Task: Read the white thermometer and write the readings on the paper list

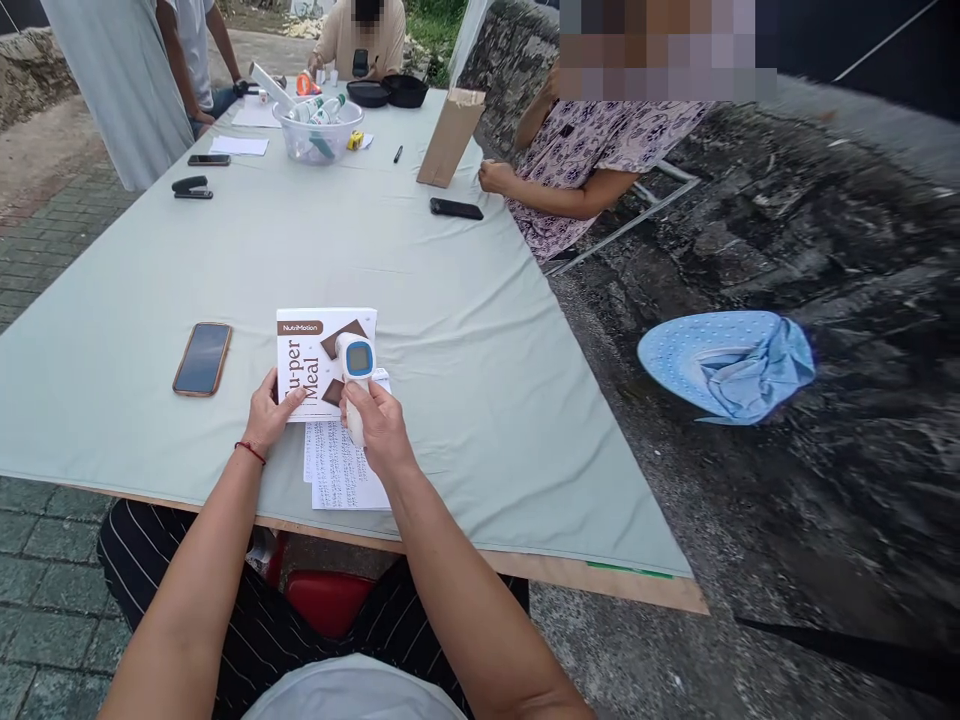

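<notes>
My left hand grips the lower left edge of a white box printed "NutriMotion" with brown squares on its front. Its thumb lies on the front face; the other fingers are hidden behind. In my right hand is a white infrared thermometer with a blue-framed screen, held upright against the right side of the box. My right fingers are wrapped round its handle. Below both hands, sheets of handwritten paper lie on the cloth, partly covered by the box and my right hand.
A phone lies left of the box on the tablecloth. Farther off are a stapler, a clear basin of bottles, black pans, a cardboard piece and another phone. People sit around; a blue hat is at right.
</notes>
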`<state>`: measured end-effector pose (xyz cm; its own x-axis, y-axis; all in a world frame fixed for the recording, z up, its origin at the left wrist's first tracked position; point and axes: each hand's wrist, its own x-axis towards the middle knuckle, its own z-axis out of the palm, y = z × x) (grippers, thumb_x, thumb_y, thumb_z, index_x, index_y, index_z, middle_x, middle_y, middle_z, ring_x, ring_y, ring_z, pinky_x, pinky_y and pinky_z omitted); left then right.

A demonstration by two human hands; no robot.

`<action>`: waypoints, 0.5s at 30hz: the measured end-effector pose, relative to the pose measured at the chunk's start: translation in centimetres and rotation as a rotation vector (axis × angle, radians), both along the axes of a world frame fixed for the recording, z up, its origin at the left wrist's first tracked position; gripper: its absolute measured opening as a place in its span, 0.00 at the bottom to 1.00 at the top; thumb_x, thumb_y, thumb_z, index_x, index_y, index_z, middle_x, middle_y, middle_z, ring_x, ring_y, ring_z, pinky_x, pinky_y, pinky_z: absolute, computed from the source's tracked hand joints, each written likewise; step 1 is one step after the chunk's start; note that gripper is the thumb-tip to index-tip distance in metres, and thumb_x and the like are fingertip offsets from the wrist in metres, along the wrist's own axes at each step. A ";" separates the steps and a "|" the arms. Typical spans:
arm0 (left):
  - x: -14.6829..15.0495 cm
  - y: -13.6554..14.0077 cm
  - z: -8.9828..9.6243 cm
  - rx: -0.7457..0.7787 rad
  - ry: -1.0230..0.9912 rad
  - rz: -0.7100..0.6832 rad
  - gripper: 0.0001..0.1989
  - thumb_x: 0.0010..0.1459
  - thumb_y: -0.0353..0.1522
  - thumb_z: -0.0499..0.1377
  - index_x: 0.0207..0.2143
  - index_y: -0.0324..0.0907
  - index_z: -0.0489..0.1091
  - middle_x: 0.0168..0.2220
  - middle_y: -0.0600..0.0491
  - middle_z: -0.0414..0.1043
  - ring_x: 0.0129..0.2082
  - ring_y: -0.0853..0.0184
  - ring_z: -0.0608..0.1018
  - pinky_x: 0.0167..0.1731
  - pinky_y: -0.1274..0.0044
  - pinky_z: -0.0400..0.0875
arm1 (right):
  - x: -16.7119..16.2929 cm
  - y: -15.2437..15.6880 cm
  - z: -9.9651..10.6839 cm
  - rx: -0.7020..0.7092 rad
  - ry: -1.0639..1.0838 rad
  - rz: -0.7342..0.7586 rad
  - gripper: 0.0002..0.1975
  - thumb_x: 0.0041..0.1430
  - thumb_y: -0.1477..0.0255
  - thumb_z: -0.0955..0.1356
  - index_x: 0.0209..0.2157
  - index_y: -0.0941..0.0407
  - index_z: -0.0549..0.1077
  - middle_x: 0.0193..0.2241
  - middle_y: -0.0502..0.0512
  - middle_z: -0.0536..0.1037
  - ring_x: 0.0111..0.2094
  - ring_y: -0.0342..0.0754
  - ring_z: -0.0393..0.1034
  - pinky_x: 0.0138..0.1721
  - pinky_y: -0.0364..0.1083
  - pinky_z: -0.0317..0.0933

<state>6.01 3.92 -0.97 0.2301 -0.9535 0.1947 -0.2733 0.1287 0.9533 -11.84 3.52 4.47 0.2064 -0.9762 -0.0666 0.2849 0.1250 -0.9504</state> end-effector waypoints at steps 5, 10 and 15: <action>0.0 0.0 0.2 0.004 0.003 0.001 0.31 0.51 0.50 0.64 0.49 0.38 0.69 0.45 0.45 0.77 0.43 0.57 0.77 0.44 0.69 0.72 | -0.2 0.7 1.0 -0.022 -0.006 0.002 0.21 0.50 0.52 0.70 0.32 0.55 0.67 0.22 0.47 0.65 0.22 0.41 0.56 0.23 0.41 0.55; 0.2 0.1 0.9 0.026 0.083 -0.054 0.33 0.48 0.47 0.67 0.51 0.38 0.68 0.49 0.43 0.75 0.48 0.54 0.77 0.48 0.66 0.72 | -2.2 2.4 2.8 -0.101 0.057 -0.030 0.18 0.54 0.54 0.68 0.34 0.55 0.69 0.24 0.49 0.68 0.24 0.42 0.61 0.26 0.42 0.58; 0.8 -0.1 1.1 0.096 0.167 -0.090 0.35 0.41 0.44 0.72 0.50 0.38 0.69 0.50 0.42 0.75 0.50 0.52 0.76 0.50 0.64 0.72 | -5.0 4.3 3.8 -0.176 0.156 -0.120 0.18 0.54 0.55 0.69 0.37 0.56 0.72 0.28 0.52 0.73 0.30 0.46 0.67 0.30 0.43 0.62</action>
